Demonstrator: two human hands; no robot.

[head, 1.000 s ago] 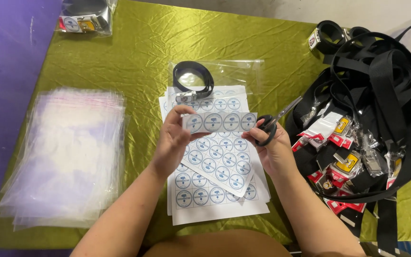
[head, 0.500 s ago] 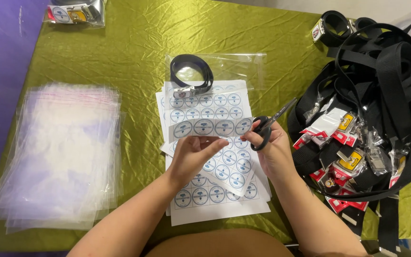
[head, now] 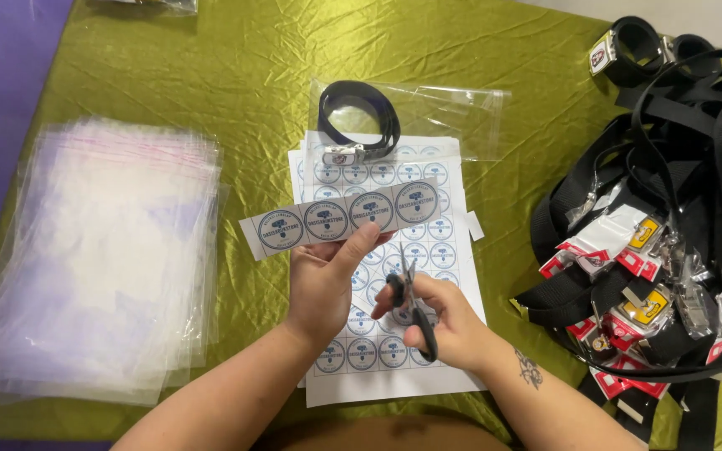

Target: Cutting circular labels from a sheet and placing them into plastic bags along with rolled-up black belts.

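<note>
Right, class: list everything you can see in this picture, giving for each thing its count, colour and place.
Sticker strip: one, white with four round blue stickers, held up by the left hand.
Scissors: one pair, black handles, in the right hand's grip.
Sticker sheets: a small stack, white with blue rounds, centre of the table.
Coiled belt: one, black, in a clear bag above the sheets.
Clear bags: a thick stack, left side.
Belt pile: many, black with red and yellow tags, right side.
Tablecloth: one, shiny olive green, under everything.
Left hand: pinching the strip.
Right hand: fingers through the scissors.
</note>
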